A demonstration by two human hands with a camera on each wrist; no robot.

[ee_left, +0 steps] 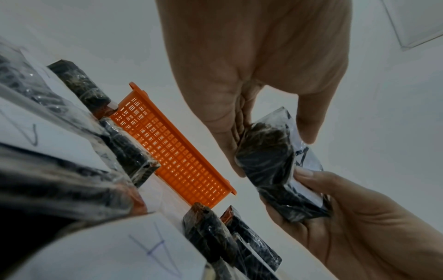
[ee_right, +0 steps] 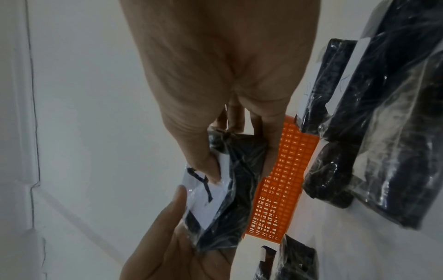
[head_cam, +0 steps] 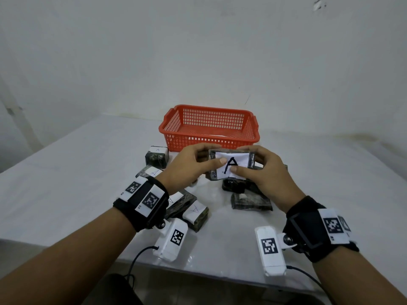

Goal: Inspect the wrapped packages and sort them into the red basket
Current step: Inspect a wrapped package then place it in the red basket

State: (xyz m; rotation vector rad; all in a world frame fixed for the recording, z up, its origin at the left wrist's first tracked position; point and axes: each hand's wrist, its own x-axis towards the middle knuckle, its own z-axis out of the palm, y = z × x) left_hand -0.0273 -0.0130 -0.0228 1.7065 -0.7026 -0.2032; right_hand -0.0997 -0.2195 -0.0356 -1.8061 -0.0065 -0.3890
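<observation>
Both hands hold one dark, plastic-wrapped package [head_cam: 231,165] above the table, its white label marked "A" facing me. My left hand [head_cam: 214,156] pinches its left end with the thumb on the label. My right hand [head_cam: 243,160] grips the right end, thumb near the letter. In the left wrist view the package [ee_left: 266,157] sits between my left hand's thumb and fingers. The right wrist view shows the same package [ee_right: 239,180] in both hands. The red basket [head_cam: 209,126] stands just behind the hands, and something pale lies low inside it.
Several more wrapped packages lie on the white table: one [head_cam: 157,156] left of the basket, one [head_cam: 196,213] under my left wrist, and others [head_cam: 251,202] below my right hand. A white wall rises behind the basket. The table's front edge [head_cam: 198,274] is close to me.
</observation>
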